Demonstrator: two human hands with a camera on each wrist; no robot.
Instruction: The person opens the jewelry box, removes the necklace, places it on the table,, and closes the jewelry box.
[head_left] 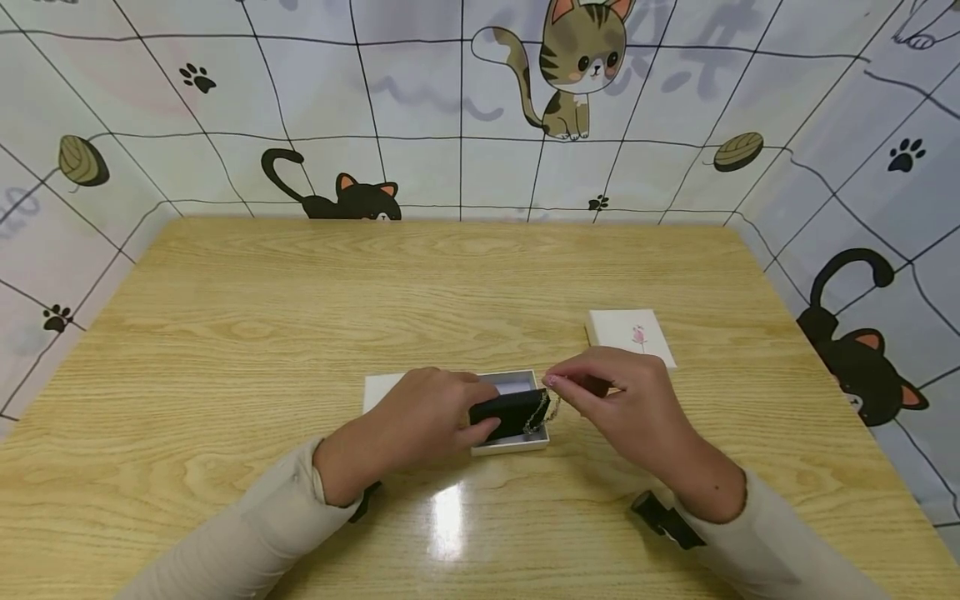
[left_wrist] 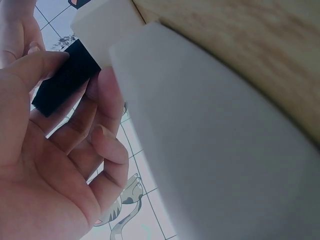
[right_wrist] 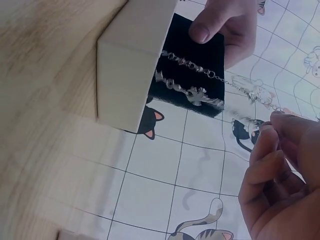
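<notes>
My left hand [head_left: 423, 417] pinches a black jewellery pad [head_left: 513, 410] between thumb and fingers, tilted up out of an open white box [head_left: 510, 448]. Over the pad's right edge hangs a silver chain bracelet [right_wrist: 196, 95] with charms, its two strands running off the pad. The fingertips of my right hand [head_left: 622, 396] pinch the bracelet's end, just right of the box. In the right wrist view, the left thumb presses on the pad's face. The left wrist view shows the pad [left_wrist: 67, 77] edge-on between the left thumb and fingers.
A white box lid [head_left: 626, 332] with a pink flower print lies behind my right hand. Another white box [head_left: 380, 389] sits partly under my left hand, to the left of the open box. Cat-patterned cloth [head_left: 420, 92] borders the wooden table [head_left: 300, 292] at the back and sides.
</notes>
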